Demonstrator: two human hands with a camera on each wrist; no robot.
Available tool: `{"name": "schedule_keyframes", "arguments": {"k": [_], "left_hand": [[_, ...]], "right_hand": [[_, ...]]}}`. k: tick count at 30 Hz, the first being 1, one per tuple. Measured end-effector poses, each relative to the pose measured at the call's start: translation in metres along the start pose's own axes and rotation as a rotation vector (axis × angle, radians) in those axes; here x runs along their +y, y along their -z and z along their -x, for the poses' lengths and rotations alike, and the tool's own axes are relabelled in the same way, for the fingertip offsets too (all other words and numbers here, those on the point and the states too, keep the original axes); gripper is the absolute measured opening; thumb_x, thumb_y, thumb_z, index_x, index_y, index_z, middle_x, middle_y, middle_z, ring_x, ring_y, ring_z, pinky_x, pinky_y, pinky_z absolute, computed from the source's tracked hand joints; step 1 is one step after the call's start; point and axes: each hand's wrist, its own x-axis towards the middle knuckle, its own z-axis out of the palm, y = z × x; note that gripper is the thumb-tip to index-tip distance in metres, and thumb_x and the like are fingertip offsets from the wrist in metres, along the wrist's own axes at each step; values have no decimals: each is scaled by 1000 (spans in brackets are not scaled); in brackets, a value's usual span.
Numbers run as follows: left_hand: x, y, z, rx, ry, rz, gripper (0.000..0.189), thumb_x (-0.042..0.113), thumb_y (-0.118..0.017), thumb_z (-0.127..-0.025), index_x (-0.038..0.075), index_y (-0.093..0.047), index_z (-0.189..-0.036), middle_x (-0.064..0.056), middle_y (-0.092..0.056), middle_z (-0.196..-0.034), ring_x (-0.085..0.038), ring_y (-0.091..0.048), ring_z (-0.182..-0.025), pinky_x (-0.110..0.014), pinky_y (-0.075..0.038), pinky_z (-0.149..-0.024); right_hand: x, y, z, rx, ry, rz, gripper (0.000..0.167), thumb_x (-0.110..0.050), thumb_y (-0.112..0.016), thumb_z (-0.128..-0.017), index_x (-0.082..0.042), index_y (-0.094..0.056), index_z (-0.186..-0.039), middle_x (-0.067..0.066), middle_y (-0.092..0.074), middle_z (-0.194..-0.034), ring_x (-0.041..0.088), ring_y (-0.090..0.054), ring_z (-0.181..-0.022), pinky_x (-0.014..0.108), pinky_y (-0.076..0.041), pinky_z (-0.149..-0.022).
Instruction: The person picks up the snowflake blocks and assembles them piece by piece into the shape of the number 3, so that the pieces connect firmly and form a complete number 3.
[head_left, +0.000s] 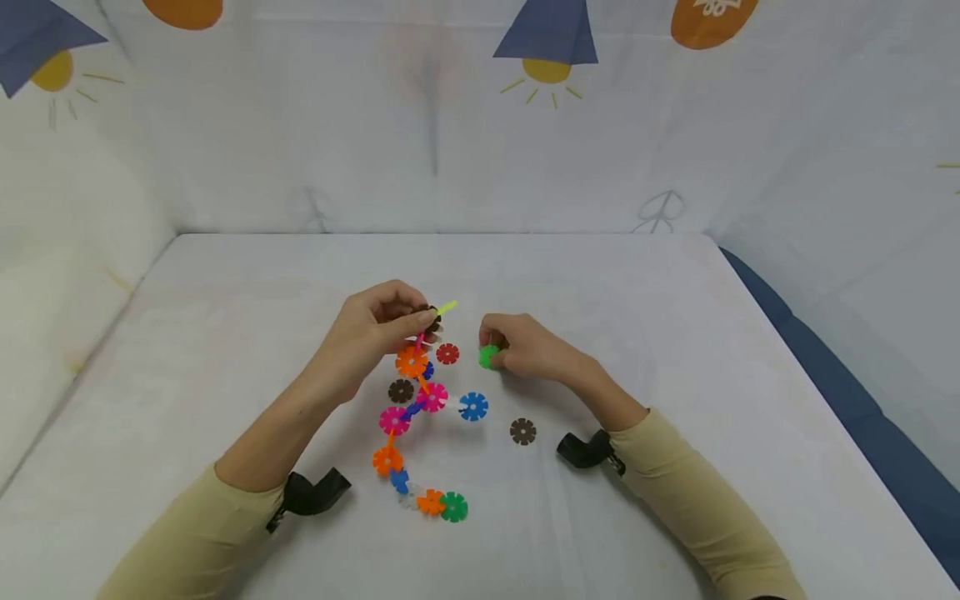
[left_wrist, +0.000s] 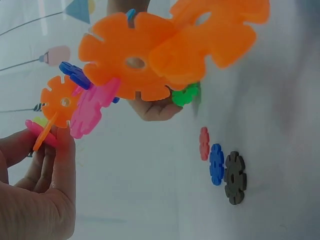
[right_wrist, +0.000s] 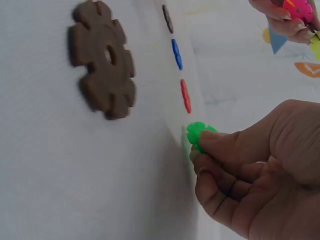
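Observation:
My left hand (head_left: 366,335) grips the upper end of a chain of interlocking flower-shaped plastic discs (head_left: 387,460), pinching it near a brown disc (head_left: 432,320) and a yellow disc (head_left: 447,307). The chain, in orange, pink, blue, white and green, hangs toward the front of the table. Two big orange discs (left_wrist: 120,55) of it loom close in the left wrist view. To the right, my right hand (head_left: 534,347) pinches a single green disc (right_wrist: 195,133) between thumb and fingers, low over the tabletop. It is apart from the chain.
Loose discs lie on the white table (head_left: 247,275): a red one (head_left: 447,354), a blue one (left_wrist: 216,164) and a brown one (left_wrist: 235,178) between the hands, and another brown disc (head_left: 522,431) nearer the right forearm. A white printed cloth (head_left: 360,125) stands behind the table.

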Motion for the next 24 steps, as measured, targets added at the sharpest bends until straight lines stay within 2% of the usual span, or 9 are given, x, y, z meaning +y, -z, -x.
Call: {"name": "schedule_keyframes", "arguments": {"k": [5, 9, 15, 19, 24], "left_hand": [[3, -2, -8, -17, -8, 36, 21, 23, -64, -97, 6, -60, -109, -17, -70, -105, -29, -72, -95, -31, -60, -80], [9, -3, -14, -18, -56, 19, 19, 22, -63, -98, 7, -60, -109, -20, -70, -107, -24, -72, -92, -30, -60, -78], [20, -7, -25, -20, -133, -21, 18, 21, -61, -99, 7, -59, -111, -19, -70, -106, -26, -72, -92, -30, -60, -77], [25, -8, -26, -19, -143, -16, 18, 21, -61, -99, 7, -60, -110, -17, -70, -105, -27, -72, -92, -30, -60, -76], [23, -7, -25, -15, -141, -13, 17, 21, -61, -99, 8, -60, -110, -14, -71, -103, -30, -72, -94, -30, -60, -77]], "right_hand": [[-10, 12, 8, 120, 83, -12, 13, -3, -62, -92, -14, -67, -97, 0, -66, -91, 18, -58, -83, 30, -52, -77], [-23, 26, 16, 207, 146, -61, 14, -3, -62, -93, -13, -70, -101, 1, -70, -94, 22, -63, -82, 31, -56, -75], [-31, 42, 19, 312, 118, -111, 12, -7, -65, -93, -12, -71, -102, 4, -72, -94, 24, -67, -82, 33, -57, -75], [-35, 48, 24, 369, 99, -175, 11, -10, -66, -94, -12, -71, -103, 6, -72, -93, 20, -67, -79, 37, -57, -76], [-40, 50, 32, 477, 147, -264, 10, -9, -66, -95, -9, -70, -104, 8, -71, -91, 19, -67, -74, 35, -58, -74]]}}
